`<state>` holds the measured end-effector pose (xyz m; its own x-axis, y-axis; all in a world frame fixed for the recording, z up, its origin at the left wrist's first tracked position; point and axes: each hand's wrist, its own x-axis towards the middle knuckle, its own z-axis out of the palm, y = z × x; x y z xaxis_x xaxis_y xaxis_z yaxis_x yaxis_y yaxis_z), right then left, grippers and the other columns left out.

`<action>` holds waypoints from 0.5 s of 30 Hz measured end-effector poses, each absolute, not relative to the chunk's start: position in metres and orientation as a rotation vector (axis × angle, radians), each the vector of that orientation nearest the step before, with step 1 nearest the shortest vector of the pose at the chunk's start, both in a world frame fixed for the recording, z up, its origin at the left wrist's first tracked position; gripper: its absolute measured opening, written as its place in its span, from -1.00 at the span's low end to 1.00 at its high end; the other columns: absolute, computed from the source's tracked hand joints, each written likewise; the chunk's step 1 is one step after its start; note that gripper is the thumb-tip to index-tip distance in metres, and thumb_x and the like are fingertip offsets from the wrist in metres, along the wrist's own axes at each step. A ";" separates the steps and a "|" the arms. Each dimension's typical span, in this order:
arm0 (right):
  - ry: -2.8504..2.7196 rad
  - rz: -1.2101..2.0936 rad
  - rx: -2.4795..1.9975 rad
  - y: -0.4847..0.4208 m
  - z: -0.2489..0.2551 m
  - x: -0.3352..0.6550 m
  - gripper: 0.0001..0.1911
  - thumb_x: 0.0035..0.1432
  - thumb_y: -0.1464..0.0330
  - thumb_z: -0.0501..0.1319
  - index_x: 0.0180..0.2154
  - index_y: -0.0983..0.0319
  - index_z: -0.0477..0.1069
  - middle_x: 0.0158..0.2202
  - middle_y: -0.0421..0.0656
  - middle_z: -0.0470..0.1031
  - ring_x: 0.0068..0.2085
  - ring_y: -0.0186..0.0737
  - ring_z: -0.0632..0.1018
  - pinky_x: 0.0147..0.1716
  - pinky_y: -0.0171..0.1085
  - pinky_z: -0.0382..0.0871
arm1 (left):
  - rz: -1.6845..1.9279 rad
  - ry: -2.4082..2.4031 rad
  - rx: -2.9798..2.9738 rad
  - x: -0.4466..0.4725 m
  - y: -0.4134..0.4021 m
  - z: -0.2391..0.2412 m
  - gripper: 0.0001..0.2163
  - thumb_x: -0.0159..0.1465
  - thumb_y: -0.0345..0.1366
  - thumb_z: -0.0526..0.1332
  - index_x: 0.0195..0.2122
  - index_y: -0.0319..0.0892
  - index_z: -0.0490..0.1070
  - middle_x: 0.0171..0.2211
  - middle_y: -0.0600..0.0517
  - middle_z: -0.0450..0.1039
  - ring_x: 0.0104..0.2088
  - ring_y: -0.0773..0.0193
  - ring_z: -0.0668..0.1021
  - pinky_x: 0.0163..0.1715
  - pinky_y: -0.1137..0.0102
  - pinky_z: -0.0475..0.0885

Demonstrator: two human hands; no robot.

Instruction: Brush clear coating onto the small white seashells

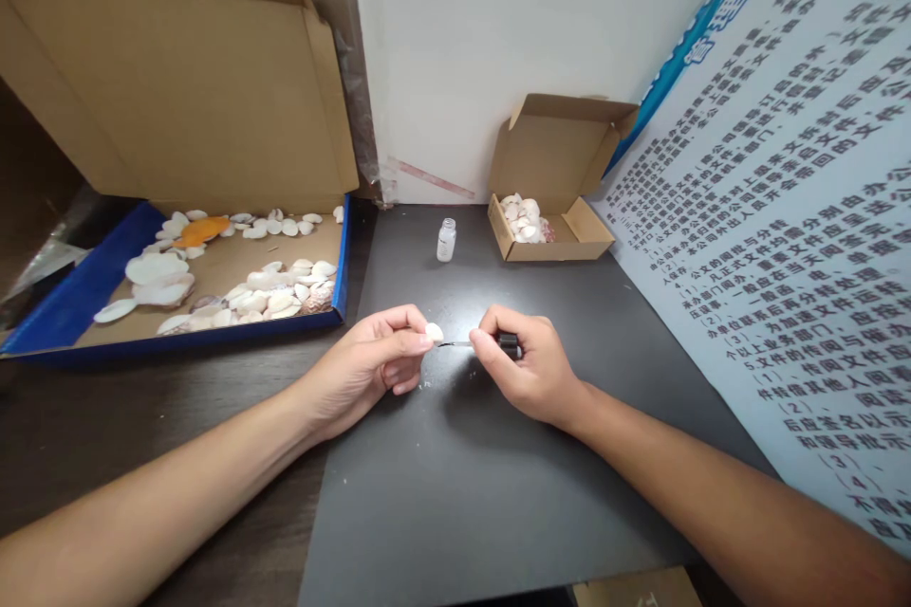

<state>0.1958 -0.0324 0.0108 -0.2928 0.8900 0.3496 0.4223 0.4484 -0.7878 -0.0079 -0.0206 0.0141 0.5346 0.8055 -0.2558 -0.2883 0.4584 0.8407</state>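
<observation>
Between the thumb and fingers of my left hand is a small white seashell. My right hand grips a small brush with a black cap, its thin stem pointing left. The stem's tip is at the shell's lower edge; whether it touches cannot be told. Beyond my hands a small clear bottle with whitish contents stands upright and uncapped on the dark grey mat. White crumbs lie on the mat below the shell.
At the left, an open blue-edged cardboard box holds many shells and an orange piece. A smaller open carton with shells stands at the back right. A printed board leans along the right side; a white wall rises behind.
</observation>
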 end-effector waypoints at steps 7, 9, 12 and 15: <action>-1.888 0.709 -1.126 -0.033 0.012 0.195 -0.72 0.26 0.30 0.14 -0.50 0.19 0.21 -0.62 -0.31 0.20 -0.59 -0.41 0.21 -0.57 -0.38 0.14 | 0.750 0.736 0.832 -0.008 -0.020 0.014 -0.82 0.15 -0.30 0.38 -0.48 -0.18 0.39 -0.72 0.24 0.06 -0.64 0.48 0.13 -0.61 0.55 0.16; -1.901 0.689 -1.155 -0.033 0.012 0.194 -0.73 0.25 0.30 0.14 -0.50 0.19 0.21 -0.62 -0.31 0.22 -0.58 -0.40 0.22 -0.56 -0.37 0.15 | 0.756 0.742 0.822 -0.007 -0.021 0.014 -0.82 0.14 -0.31 0.39 -0.47 -0.18 0.40 -0.72 0.24 0.06 -0.64 0.48 0.12 -0.61 0.55 0.16; -1.916 0.679 -1.189 -0.033 0.011 0.194 -0.73 0.24 0.30 0.14 -0.50 0.19 0.21 -0.62 -0.30 0.24 -0.58 -0.39 0.24 -0.55 -0.37 0.15 | 0.770 0.740 0.807 -0.007 -0.021 0.015 -0.82 0.14 -0.31 0.40 -0.48 -0.18 0.40 -0.71 0.24 0.06 -0.64 0.49 0.10 -0.61 0.55 0.15; -1.909 0.683 -1.209 -0.031 0.011 0.195 -0.73 0.25 0.31 0.13 -0.50 0.19 0.20 -0.62 -0.30 0.23 -0.58 -0.39 0.23 -0.55 -0.36 0.14 | 0.770 0.735 0.801 -0.007 -0.021 0.015 -0.83 0.14 -0.32 0.39 -0.48 -0.19 0.41 -0.71 0.24 0.05 -0.64 0.49 0.11 -0.61 0.55 0.15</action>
<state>0.1947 -0.0315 0.0107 -0.2612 0.9120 0.3163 0.5045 0.4083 -0.7608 -0.0073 -0.0210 0.0149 0.5121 0.8151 -0.2707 -0.3086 0.4688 0.8277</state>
